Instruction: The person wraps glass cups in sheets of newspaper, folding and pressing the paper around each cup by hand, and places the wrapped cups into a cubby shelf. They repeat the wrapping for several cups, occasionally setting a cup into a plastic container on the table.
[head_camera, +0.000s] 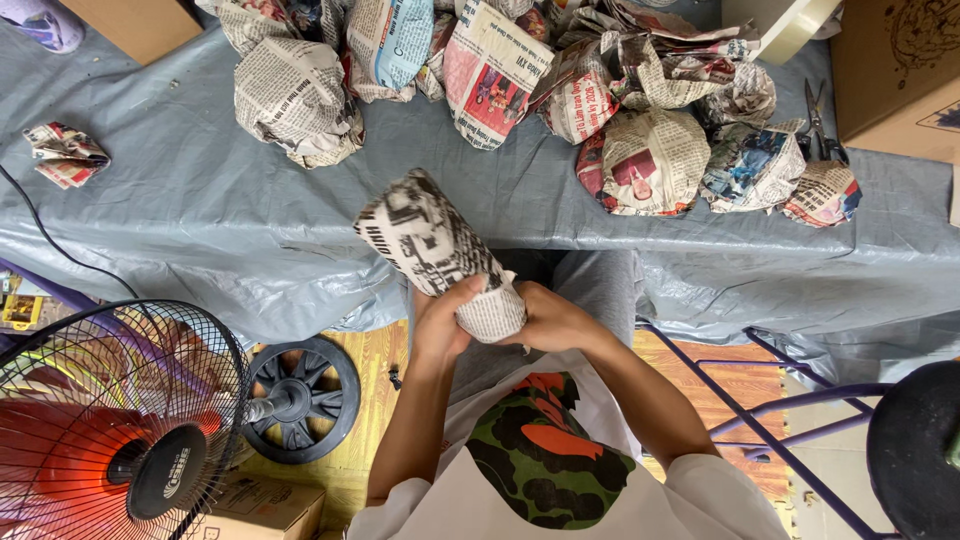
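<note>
- Hands seen from above, both at the near end of a newspaper-wrapped bundle (440, 255) that we hold just above our lap, at the near edge of the table (200, 210).
- Our left hand (440, 325) is closed around the bundle's lower end, fingers curled over the paper.
- Our right hand (550, 320) presses against the same end from the other side, fingers tucked in against the paper; we cannot tell how tightly it grips.
- The bundle is long and rounded, tilted so its far end points up and to the left, over the table's edge.
- The table is draped in a wrinkled grey plastic sheet.
- Along its far side lies a pile of wrapped bundles (640, 150) in crumpled newspaper, well apart from our hands.
- One small crumpled wad (65, 155) sits alone at the far left.
- Scissors (820, 125) lie to the right of the pile.
- On the floor at lower left stands a fan (110, 430) with a black wire cage and red blades.
</note>
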